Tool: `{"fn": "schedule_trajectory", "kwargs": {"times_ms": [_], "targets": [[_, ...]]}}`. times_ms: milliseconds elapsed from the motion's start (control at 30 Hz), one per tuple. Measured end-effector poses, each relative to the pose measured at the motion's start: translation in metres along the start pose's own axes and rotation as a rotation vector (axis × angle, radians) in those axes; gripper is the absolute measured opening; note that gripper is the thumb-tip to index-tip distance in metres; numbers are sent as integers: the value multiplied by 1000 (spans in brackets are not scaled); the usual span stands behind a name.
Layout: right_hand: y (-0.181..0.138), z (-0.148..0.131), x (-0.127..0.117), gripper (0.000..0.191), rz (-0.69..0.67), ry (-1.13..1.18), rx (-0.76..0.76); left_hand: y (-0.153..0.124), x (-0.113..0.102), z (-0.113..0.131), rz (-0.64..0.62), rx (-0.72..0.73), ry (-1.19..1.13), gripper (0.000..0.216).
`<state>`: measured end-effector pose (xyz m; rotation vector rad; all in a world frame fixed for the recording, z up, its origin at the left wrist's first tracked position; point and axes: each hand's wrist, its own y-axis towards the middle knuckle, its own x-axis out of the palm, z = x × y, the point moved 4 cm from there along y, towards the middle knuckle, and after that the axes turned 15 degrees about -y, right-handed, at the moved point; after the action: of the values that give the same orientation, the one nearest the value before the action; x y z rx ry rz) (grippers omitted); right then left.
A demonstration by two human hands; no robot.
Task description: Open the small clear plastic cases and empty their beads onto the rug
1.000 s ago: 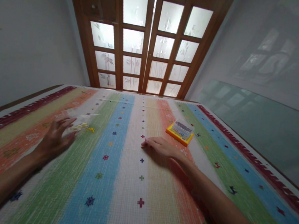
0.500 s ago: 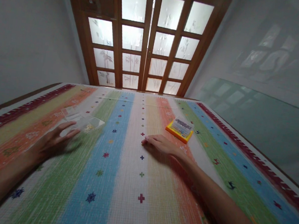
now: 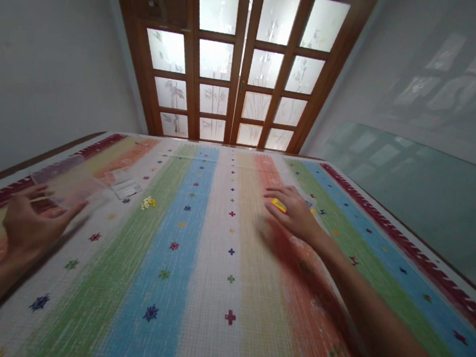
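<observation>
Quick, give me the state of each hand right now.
Left hand: open, fingers around a clear plastic piece, blurred.
Right hand: on the orange box; grip cannot be told.
</observation>
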<state>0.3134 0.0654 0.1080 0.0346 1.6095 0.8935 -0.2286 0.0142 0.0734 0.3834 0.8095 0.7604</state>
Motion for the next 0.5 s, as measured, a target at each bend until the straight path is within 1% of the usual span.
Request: {"fn": "schedule_trajectory", "kwargs": {"times_ms": [33, 100, 167, 233, 300, 400, 500], "targets": [[-1, 12, -3, 31, 6, -82, 33, -1, -1, -3, 7, -85, 7, 74], [-5, 38, -4, 40, 2, -223, 103, -4, -2, -8, -23, -233, 35, 73], [-12, 63, 1, 49, -33, -335, 185, -6, -2, -8, -100, -292, 108, 70], [-21, 83, 8, 57, -85, -394, 241, -6, -2, -5, -185, -284, 176, 69], [-29, 96, 16, 61, -157, -389, 271, -6, -2, -1, -262, -258, 225, 68], [-37, 105, 24, 54, -232, -310, 282, -7, -1, 3, -340, -186, 273, 62], [-39, 106, 21, 45, -220, -261, 262, -10, 0, 4, -393, -86, 300, 55]]}}
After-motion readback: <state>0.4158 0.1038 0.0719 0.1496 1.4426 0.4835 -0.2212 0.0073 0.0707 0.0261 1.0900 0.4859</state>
